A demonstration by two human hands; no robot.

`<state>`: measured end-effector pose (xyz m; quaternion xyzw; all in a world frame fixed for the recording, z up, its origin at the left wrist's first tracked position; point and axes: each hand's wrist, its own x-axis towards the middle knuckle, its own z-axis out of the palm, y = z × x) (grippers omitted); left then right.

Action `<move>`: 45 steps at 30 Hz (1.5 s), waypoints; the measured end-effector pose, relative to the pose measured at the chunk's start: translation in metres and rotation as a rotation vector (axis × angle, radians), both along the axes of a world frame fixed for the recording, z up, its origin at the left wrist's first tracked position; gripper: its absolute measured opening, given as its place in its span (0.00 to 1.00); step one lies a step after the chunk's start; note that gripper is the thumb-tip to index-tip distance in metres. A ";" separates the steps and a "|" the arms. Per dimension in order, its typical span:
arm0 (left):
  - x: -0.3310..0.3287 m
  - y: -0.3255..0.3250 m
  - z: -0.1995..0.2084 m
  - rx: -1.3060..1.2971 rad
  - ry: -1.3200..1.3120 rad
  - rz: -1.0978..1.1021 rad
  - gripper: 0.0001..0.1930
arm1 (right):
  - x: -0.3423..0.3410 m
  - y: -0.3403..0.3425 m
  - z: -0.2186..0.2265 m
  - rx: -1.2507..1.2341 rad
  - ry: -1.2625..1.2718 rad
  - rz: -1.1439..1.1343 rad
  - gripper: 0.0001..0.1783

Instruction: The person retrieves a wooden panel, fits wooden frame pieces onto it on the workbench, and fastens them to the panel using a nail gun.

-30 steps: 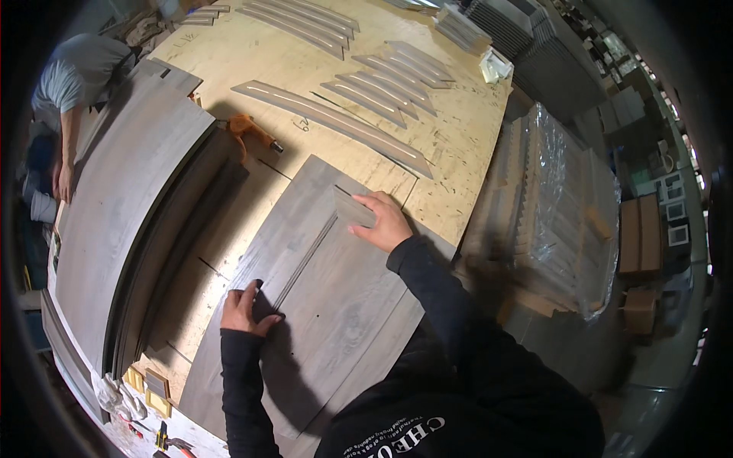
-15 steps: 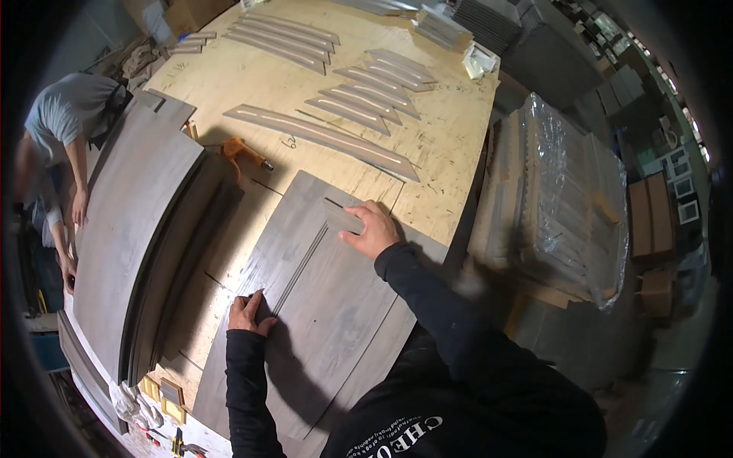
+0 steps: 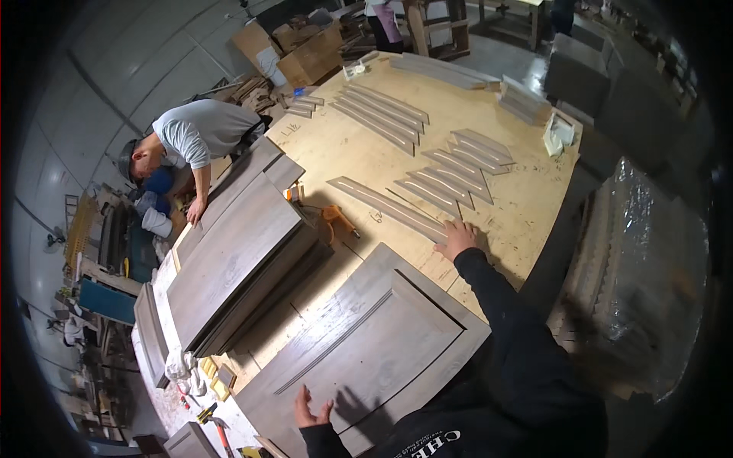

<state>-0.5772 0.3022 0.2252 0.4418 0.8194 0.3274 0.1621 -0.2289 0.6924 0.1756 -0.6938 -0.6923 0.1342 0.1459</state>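
Observation:
My right hand (image 3: 460,240) is at the near end of a long grey-brown wood strip (image 3: 382,204) with angled ends and a pale line of glue along it. The thumb lies on one side of that end and the fingers on the other. My left hand (image 3: 311,410) holds nothing, fingers apart, over the lower left part of a grey wood-grain door panel (image 3: 336,347). Narrow dark gaps and a grooved moulding run around the panel's recessed middle. Whether the left hand touches the panel I cannot tell.
Several mitred strips (image 3: 382,114) with glue lines lie on the plywood table (image 3: 527,206). An orange glue gun (image 3: 336,220) rests beside stacked panels (image 3: 237,263). Across the table a person (image 3: 202,137) leans over another panel. A hammer (image 3: 221,437) lies lower left; plastic-wrapped stacks (image 3: 634,282) stand right.
My right hand has left the short visible piece at the panel's far end and reached to the long strip. My left hand has lifted its fingers off the panel's edge. The view has swung left.

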 end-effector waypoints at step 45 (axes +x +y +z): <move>0.078 -0.037 0.027 -0.102 0.295 -0.305 0.28 | 0.042 -0.151 -0.001 -0.287 0.916 0.238 0.19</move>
